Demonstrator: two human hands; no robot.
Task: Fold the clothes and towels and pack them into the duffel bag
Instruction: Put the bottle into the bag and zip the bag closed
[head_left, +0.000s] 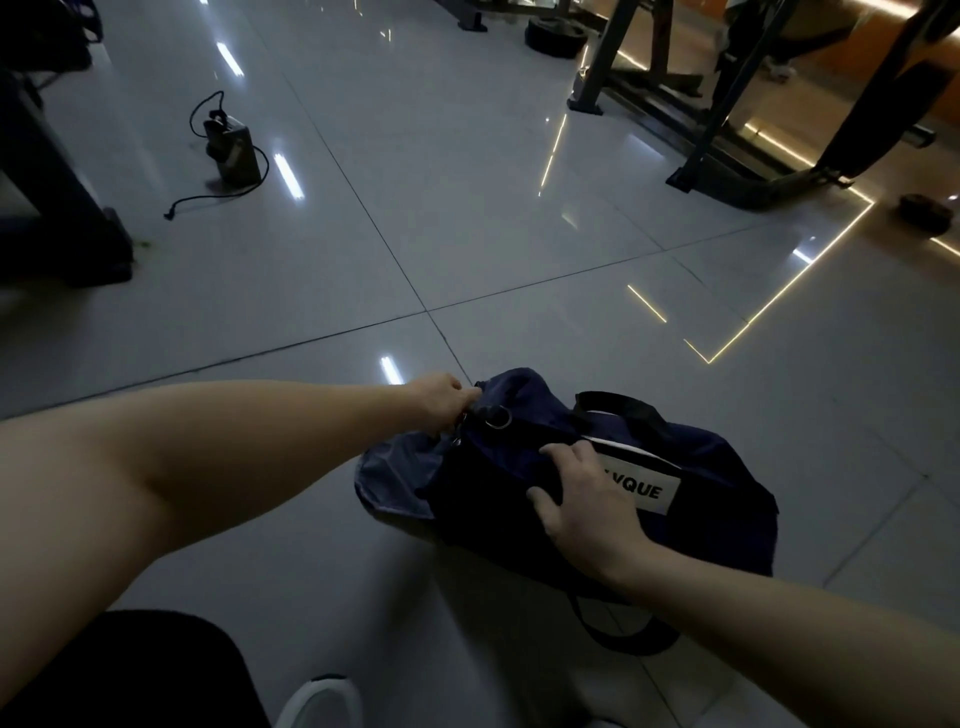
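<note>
Left grip (441, 400): fingertips are buried behind the bag (727, 467) end, can't see what they pinch. Right grip (582, 499) covers the start of the label (652, 488); I read only "VQUE". Bag's inside is hidden from me. Near strap (623, 647) runs under the right forearm. Shoe (322, 701) is cut by the bottom edge. Box with cable (234, 150) on the floor is too dim to identify. Frame (688, 174) top right is cut by the top edge. Dark round thing (924, 213) far right: can't tell.
</note>
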